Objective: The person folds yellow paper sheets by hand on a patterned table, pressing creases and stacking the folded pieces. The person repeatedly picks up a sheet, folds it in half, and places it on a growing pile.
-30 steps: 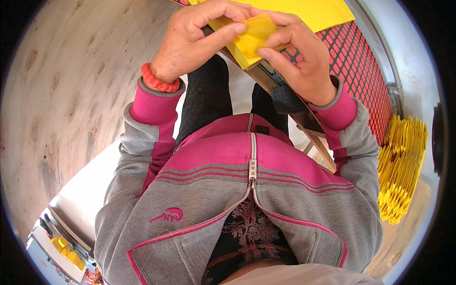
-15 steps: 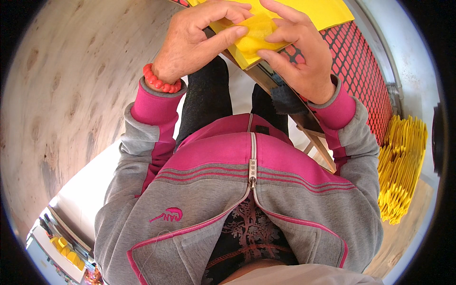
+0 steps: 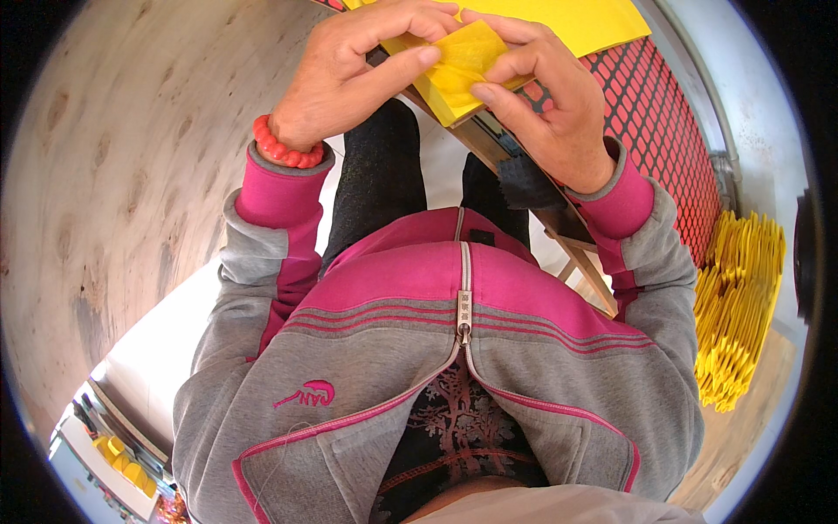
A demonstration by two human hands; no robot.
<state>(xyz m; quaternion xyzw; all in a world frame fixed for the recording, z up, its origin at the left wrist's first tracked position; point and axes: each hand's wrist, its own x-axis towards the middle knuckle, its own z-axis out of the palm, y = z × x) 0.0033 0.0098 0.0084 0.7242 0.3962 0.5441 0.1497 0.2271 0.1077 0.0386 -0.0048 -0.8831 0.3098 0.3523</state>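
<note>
Near the top, a small piece of thin, slightly see-through yellow fabric [image 3: 472, 51] is stretched between my hands, its upper corner pointing up. My left hand [image 3: 358, 65], with a red bead bracelet at the wrist, pinches its left side between thumb and fingers. On the other side my right hand [image 3: 550, 92] grips the lower right edge with thumb and index finger, the fabric creased there. Beneath the fabric lies a flat yellow piece [image 3: 451, 113] at the table's edge. Part of it is hidden by my hands.
The table has a red and black patterned cover [image 3: 650, 109], with a large yellow sheet [image 3: 602, 24] on it. To the right hangs or stands a thick bundle of folded yellow pieces [image 3: 740, 310]. A dark cloth [image 3: 524, 182] hangs at the table's near edge.
My right fingers have closed in on the fabric from a more spread pose. My left hand has shifted slightly left and the fabric's corner now stands up more.
</note>
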